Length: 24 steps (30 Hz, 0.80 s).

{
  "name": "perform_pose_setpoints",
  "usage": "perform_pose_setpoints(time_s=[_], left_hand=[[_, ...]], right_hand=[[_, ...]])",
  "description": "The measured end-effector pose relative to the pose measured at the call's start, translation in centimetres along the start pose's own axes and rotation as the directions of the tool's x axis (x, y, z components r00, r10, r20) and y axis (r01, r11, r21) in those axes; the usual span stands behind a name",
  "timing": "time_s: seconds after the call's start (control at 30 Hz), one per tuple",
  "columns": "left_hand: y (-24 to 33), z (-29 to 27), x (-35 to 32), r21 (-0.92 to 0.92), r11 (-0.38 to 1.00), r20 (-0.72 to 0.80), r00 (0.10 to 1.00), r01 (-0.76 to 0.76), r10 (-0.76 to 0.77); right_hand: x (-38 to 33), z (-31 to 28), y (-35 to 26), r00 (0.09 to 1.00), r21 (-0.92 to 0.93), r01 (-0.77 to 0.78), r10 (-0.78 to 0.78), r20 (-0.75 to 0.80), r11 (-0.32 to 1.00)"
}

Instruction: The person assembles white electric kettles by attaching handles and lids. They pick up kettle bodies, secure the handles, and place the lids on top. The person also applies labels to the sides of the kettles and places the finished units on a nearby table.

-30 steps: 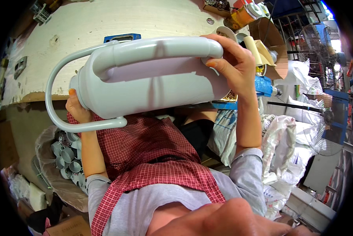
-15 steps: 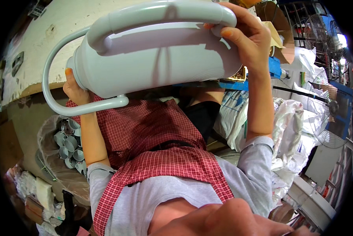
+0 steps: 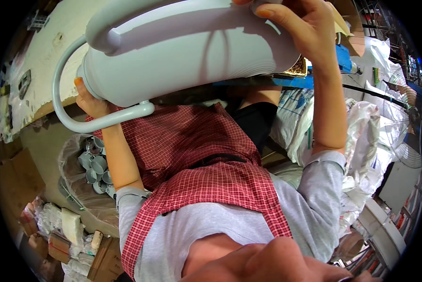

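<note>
A large pale grey thermos jug (image 3: 187, 56) lies sideways in the air over my lap, near the bench edge. Its thick curved side handle (image 3: 126, 16) faces up, and a thin looped bail (image 3: 59, 77) swings round its left end. My left hand (image 3: 92, 101) is closed around the left end, thumb up, its other fingers hidden behind the jug and bail. At the other end my right hand (image 3: 305, 30) grips the spot where the side handle joins the body, thumb and fingers pinching there.
A pale worktop (image 3: 46, 61) stretches along the far left. Below it stands a plastic-lined bin (image 3: 72, 174) of grey cup-like parts. White sacks (image 3: 290, 122) and a wire fan (image 3: 401, 117) stand to the right. Cardboard pieces (image 3: 105, 261) lie at the lower left.
The view has shifted, so the jug sits a little higher in it and the bin and my arms farther right. Both hands keep the same hold on the jug.
</note>
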<state>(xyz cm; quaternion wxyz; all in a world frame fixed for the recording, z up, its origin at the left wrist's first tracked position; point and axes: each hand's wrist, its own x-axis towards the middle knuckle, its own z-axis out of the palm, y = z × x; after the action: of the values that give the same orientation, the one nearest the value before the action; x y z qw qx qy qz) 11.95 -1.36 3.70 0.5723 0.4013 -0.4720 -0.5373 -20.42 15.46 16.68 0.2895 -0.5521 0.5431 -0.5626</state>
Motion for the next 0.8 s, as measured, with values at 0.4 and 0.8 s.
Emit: perform_pose_setpoints(time_s=[0.4, 0.8], left_hand=[[-0.7, -0.2, -0.4, -0.086, 0.996, -0.073, 0.997, 0.005, -0.011], [-1.0, -1.8, -0.3, 0.106, 0.988, 0.064, 0.991, 0.109, -0.116]], right_hand=[[-0.5, 1.6, -1.2, 0.988, -0.485, 0.101, -0.143, -0.05, 0.869], [-2.0, 4.0, 1.1, 0.939, -0.497, 0.037, -0.2, -0.279, 0.867]])
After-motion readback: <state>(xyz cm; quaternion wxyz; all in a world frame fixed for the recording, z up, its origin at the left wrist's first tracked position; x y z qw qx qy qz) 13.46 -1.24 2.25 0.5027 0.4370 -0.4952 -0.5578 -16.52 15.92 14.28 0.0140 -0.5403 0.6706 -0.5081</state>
